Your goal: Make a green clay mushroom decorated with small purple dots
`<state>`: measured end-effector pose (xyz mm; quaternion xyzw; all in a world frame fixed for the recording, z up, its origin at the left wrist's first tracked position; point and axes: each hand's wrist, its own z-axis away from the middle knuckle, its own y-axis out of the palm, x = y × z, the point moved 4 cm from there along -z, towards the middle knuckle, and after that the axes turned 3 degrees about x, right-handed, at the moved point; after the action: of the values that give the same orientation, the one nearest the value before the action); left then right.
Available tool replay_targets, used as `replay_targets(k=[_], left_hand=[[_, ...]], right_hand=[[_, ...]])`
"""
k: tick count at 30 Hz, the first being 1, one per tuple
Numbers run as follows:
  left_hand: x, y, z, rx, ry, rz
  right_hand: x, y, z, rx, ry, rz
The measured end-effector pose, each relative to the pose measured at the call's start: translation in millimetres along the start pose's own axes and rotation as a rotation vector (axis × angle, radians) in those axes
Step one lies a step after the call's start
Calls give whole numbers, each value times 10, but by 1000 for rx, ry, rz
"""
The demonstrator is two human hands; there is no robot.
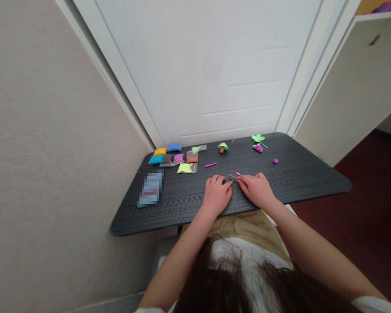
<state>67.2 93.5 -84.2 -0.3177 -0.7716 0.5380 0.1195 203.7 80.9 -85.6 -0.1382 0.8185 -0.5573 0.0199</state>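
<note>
My right hand [254, 188] is closed on a thin pink modelling tool [233, 176], whose slim end points left over the table. Its other end, a small pink paddle shape, shows just above the fingertips. To the left, my left hand [217, 194] rests on the dark table [182, 204] with fingers bent and thumb apart. A tiny pale speck shows at its thumb tip, too small to name. Beyond this hand lies a second tool, a magenta stick [210, 164]. Farther back stands a small clay tree [223, 147] with a green top and orange-brown trunk.
Several clay packets [160, 151] in various colours lie at the back left, with a yellow packet [185, 168] nearest. A blurred blue-grey item [151, 188] is at the left. Back right are a green clay flower [258, 138], purple clay balls [258, 148] and a single purple ball [275, 161].
</note>
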Motion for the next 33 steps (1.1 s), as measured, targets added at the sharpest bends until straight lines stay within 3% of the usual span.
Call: replay_targets(k=[16,27,33], left_hand=[[34,-2,-80,6,-89,15],[265,-36,-669,60,-103,16],[272,36,-730,111,-91,2]], right_hand=[[-55,-179,74,-189,42,-273],[-393,-41,25,-219,294,-680],[-410,-16,10,-178,339,-783]])
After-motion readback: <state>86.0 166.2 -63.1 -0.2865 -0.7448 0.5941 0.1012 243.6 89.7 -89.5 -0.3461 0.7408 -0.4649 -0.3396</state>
